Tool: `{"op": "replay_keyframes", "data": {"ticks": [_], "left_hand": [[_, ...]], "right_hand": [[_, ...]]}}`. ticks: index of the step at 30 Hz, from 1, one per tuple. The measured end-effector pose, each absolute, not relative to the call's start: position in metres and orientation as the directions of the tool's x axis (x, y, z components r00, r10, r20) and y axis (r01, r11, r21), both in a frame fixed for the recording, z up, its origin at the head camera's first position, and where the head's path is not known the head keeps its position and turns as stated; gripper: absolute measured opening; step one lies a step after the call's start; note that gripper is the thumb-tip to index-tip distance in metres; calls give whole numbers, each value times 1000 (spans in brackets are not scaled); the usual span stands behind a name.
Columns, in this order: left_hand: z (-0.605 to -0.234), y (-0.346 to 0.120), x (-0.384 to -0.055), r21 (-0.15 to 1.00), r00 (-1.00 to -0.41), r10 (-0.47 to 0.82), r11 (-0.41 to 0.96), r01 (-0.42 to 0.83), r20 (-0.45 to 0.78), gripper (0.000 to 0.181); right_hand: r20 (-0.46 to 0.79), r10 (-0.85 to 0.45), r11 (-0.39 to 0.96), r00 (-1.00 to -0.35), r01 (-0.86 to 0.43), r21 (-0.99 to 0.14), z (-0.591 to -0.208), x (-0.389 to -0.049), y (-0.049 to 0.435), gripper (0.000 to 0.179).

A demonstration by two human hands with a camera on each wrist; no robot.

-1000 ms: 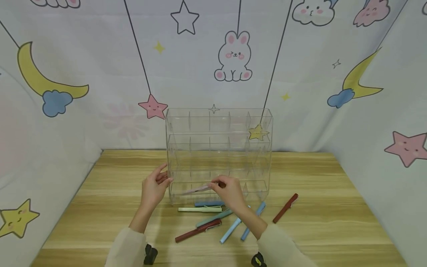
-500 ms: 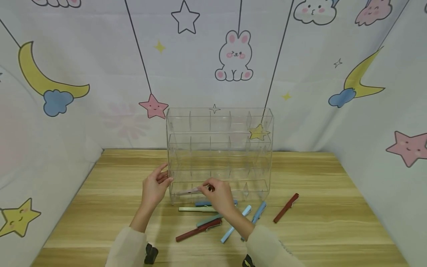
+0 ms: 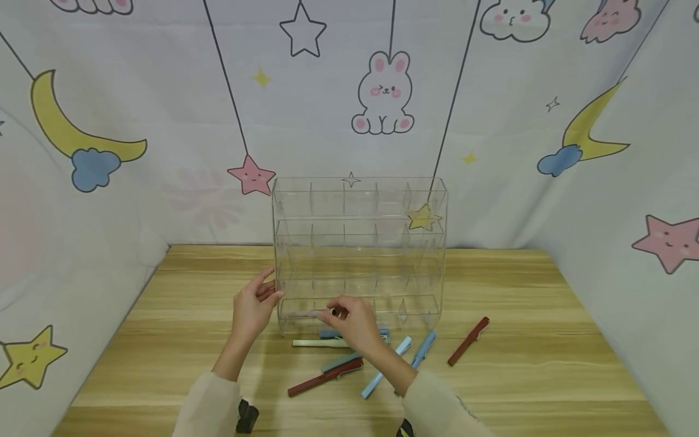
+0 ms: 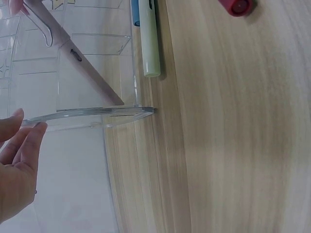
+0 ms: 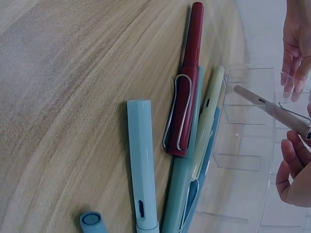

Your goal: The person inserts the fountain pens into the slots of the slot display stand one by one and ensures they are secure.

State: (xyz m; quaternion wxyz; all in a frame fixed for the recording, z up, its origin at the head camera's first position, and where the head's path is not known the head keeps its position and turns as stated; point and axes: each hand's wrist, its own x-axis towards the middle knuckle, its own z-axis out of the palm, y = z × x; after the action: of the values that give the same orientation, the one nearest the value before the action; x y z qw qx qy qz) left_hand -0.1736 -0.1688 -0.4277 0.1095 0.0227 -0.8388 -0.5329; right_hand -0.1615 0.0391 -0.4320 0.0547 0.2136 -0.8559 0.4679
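A clear compartmented rack (image 3: 358, 249) stands upright on the wooden table. At its left side, my left hand (image 3: 252, 306) holds the edge of the side panel (image 4: 92, 112) between thumb and fingers. My right hand (image 3: 355, 318) pinches a pale pink pen (image 3: 300, 314) by its clip end at the rack's lowest tier. That pen lies almost level in the head view, its far end pointing left. In the left wrist view its barrel (image 4: 85, 68) slants towards the side panel. The right wrist view shows its metal clip (image 5: 291, 111) beside my fingertips.
In front of the rack lie a pale green pen (image 3: 319, 343), a teal pen (image 3: 341, 362), a dark red pen (image 3: 322, 379), a light blue pen (image 3: 377, 383) and blue pens (image 3: 425, 347). Another dark red pen (image 3: 468, 341) lies apart, right. A printed cloth (image 3: 191, 121) hangs behind.
My right hand has moved left and slightly down with the pale pink pen, which has turned from slanting to nearly level. The left hand stays at the rack's side.
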Motion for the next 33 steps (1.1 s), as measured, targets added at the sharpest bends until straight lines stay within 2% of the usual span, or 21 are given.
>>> {"op": "replay_keyframes", "data": {"ticks": [4, 13, 22, 33], "left_hand": [[-427, -168, -174, 896, -975, -155, 437, 76, 158, 52], [-427, -169, -173, 897, -975, -153, 434, 80, 161, 52], [-428, -168, -173, 897, -976, -149, 435, 81, 161, 53], [-427, -167, -173, 897, -975, -153, 435, 80, 161, 53]], "right_hand": [[284, -323, 452, -903, -411, -791, -431, -160, 42, 24], [314, -293, 421, -903, -416, -806, -433, -158, 48, 15], [308, -312, 450, -899, -425, -785, -433, -158, 51, 10], [245, -375, 440, -894, -404, -802, -433, -158, 60, 24]]}}
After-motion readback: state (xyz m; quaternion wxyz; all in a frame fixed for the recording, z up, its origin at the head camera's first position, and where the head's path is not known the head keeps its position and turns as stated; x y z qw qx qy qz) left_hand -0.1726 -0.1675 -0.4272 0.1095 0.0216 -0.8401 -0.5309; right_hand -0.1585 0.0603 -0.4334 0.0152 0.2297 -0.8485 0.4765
